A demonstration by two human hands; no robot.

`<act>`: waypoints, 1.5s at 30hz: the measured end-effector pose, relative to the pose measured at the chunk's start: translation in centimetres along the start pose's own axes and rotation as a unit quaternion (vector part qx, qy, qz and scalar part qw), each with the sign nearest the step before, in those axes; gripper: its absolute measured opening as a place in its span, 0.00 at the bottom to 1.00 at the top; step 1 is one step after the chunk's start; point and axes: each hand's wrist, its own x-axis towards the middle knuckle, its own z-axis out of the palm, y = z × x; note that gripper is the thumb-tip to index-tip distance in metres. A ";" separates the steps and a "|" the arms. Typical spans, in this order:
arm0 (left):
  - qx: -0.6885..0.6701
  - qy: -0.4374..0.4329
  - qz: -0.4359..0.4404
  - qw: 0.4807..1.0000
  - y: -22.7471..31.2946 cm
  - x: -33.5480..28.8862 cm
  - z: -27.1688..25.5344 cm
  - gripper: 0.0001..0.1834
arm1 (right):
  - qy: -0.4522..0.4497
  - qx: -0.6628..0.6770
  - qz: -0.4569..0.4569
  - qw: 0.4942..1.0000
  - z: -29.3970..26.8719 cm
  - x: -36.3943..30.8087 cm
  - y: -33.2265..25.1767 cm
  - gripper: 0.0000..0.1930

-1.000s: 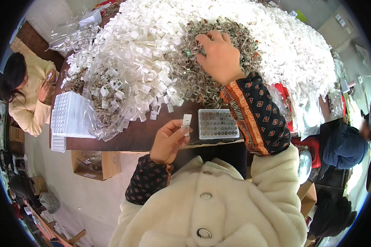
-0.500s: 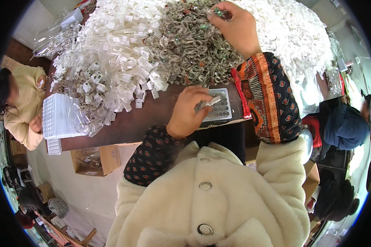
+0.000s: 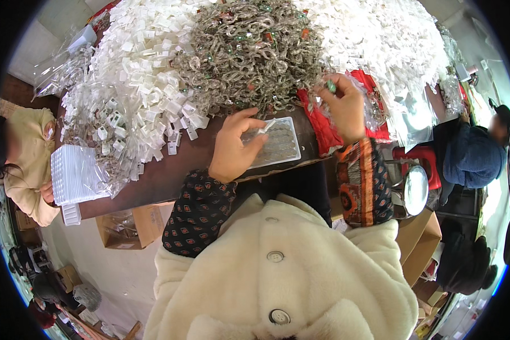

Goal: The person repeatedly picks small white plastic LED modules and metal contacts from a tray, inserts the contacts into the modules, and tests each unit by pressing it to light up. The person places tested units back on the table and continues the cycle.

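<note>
My left hand (image 3: 232, 146) pinches a small white plastic piece (image 3: 267, 126) between thumb and forefinger. Right beneath those fingertips lies a shallow white tray (image 3: 294, 126) with rows of round dark spots, at the table's near edge. Over to the right, my right hand (image 3: 348, 110) is closed on a small coiled clear-and-green piece (image 3: 330, 86), held just above a red cloth (image 3: 323, 131). Ahead of both hands rises a heap of grey, looped, see-through pieces (image 3: 249, 56) with green and orange bits among them.
White plastic pieces are heaped at the left (image 3: 153, 68) and the right (image 3: 379, 45). A stack of white trays (image 3: 76, 173) stands at the left table edge, beside a clear bag (image 3: 105, 130). Co-workers sit at the left (image 3: 25, 153) and right (image 3: 473, 156). A cardboard box (image 3: 147, 224) lies below.
My right hand has come down from the top of the grey heap toward me, carrying the coiled piece. The red cloth now shows more fully. My left hand keeps the white piece over the tray.
</note>
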 end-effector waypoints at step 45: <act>-0.341 0.079 -0.155 0.924 2.8 -5.9 0.9 0.14 | 0.050 0.249 -0.148 0.956 1.5 1.6 -5.9 0.09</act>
